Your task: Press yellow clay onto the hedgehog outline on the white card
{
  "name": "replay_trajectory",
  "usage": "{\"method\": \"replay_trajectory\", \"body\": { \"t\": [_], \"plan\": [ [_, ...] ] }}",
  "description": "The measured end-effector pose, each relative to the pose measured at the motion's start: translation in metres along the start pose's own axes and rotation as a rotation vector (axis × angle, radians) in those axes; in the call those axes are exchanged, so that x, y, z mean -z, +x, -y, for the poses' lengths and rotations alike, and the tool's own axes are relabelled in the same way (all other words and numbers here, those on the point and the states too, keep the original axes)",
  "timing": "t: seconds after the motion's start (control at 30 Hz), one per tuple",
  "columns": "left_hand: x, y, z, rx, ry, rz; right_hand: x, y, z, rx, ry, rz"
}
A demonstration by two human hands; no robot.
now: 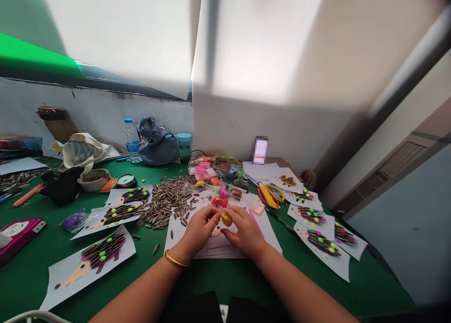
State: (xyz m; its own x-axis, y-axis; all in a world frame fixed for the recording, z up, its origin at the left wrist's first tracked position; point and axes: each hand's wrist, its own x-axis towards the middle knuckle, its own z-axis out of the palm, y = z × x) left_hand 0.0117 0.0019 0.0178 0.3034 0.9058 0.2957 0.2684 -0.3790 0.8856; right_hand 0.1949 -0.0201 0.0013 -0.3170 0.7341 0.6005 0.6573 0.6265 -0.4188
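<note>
Above a stack of white paper (204, 253), my two hands meet with fingertips close together. A lump of yellow, clay-like material (226, 219) is pinched in my right hand (245, 232). My left hand (201, 229), with a gold bangle at its wrist, is closed at the fingertips right beside the lump; what it grips is too small to make out. Under the hands, part of a peach-coloured shape (214, 231) shows on the top sheet. Just beyond lies a red piece in wrapping (220, 202).
Sunflower seeds (165, 201) are heaped left of the paper. Wrapped coloured clay (202, 171) lies behind. Yellow-handled scissors (269, 196) and a dark pen (279, 219) are at right. Hedgehog pictures (102, 255) lie on both sides. A phone (260, 150) leans on the wall.
</note>
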Motion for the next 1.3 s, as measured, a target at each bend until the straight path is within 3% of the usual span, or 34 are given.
{"method": "replay_trajectory", "body": {
  "t": [0.33,0.77,1.03,1.3],
  "plan": [
    [-0.01,-0.007,-0.005,-0.005,-0.082,-0.116,0.001,-0.001,-0.002,0.009,-0.173,-0.041],
    [-0.01,-0.005,-0.008,-0.048,-0.125,0.008,0.0,-0.002,-0.001,-0.054,-0.084,0.03],
    [-0.012,-0.006,-0.013,-0.035,-0.175,-0.06,-0.005,-0.004,0.0,-0.063,-0.158,0.001],
    [-0.01,-0.008,-0.011,-0.034,-0.179,-0.031,-0.003,-0.002,0.001,-0.099,-0.158,0.032]
  ]
}}
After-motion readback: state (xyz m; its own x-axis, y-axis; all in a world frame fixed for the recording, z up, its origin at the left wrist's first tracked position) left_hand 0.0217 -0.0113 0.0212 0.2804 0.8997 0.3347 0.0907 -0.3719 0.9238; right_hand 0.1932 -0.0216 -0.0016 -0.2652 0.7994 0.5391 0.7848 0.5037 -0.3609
